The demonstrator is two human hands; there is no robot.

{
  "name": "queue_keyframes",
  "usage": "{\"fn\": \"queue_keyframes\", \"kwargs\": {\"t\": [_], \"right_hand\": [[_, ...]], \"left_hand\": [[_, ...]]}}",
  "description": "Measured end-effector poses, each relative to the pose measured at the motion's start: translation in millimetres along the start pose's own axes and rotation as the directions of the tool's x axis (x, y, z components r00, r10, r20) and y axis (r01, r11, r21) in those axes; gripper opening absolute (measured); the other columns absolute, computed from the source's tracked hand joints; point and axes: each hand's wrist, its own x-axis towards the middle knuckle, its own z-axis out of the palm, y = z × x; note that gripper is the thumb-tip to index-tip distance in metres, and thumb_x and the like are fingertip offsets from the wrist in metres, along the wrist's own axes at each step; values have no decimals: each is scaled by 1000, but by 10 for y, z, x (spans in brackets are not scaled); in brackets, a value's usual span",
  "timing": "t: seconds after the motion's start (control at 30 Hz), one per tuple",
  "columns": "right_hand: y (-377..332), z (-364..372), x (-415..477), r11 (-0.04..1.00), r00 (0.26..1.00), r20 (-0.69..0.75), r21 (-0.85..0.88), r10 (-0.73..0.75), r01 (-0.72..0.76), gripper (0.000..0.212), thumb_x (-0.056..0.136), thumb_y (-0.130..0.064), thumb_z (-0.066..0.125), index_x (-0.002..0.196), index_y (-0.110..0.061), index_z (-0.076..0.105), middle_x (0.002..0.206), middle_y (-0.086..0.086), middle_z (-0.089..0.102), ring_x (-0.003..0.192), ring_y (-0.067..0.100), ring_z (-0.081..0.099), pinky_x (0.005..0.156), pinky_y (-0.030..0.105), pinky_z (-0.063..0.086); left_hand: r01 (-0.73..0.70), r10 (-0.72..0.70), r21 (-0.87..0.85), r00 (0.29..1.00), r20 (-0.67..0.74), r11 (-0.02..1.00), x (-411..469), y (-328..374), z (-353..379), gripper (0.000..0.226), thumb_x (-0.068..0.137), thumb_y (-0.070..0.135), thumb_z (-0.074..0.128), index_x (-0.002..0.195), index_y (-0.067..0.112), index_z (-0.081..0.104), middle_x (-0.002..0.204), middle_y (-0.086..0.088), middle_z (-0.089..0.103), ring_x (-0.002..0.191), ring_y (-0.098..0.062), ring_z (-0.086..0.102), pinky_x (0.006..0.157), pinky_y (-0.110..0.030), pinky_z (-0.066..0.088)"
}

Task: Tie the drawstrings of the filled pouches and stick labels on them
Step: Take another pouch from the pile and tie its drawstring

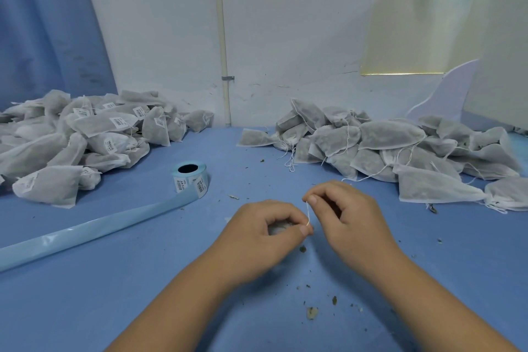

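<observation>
My left hand (265,234) curls round a small grey filled pouch (278,228), which shows only as a sliver between its fingers. A thin white drawstring (308,214) runs up from that hand's thumb to my right hand (345,211), which pinches the string's upper end between thumb and forefinger. Both hands hover low over the blue table (143,280), near its middle. A roll of barcode labels (190,179) stands to the upper left of my hands, with its pale blue backing strip (94,230) trailing off to the left edge.
A heap of labelled pouches (85,137) fills the back left. A heap of unlabelled pouches with loose strings (400,151) lies at the back right. Dry herb crumbs (313,312) are scattered on the table in front. A white wall with a pipe (223,51) stands behind.
</observation>
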Motion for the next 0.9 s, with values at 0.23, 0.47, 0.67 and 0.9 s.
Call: {"fn": "queue_keyframes", "kwargs": {"t": [0.23,0.47,0.67,0.9], "right_hand": [[45,-14,23,1000,995,-103,-25,-6,4,13,90,-8,63,83,-19,67,76,-19,60,78,-2,54,67,9,37],[75,70,11,995,995,-1,0,98,-98,20,90,-13,62,76,-27,64,73,-15,62,77,0,54,64,10,38],[-15,95,-23,996,985,152,21,83,-87,26,93,-17,57,71,-31,61,62,-20,56,61,1,51,56,11,35],[-129,71,-59,999,975,216,-11,-46,50,18,92,-21,57,75,-21,61,60,-10,52,61,8,48,55,18,34]], "left_hand": [[27,-27,36,1000,-6,999,-8,-8,44,14,87,27,63,76,25,72,80,8,74,68,-5,62,67,-15,46],[-12,0,-123,995,-99,992,-10,67,36,16,79,34,58,77,27,72,77,10,74,77,-19,63,68,-21,47],[-58,15,-201,978,-210,978,-1,59,42,20,81,30,59,78,18,75,67,10,67,67,-2,59,66,-11,44],[-121,176,166,910,-375,979,52,-8,58,21,86,27,57,87,22,77,73,12,67,76,-4,62,71,-15,45]]}}
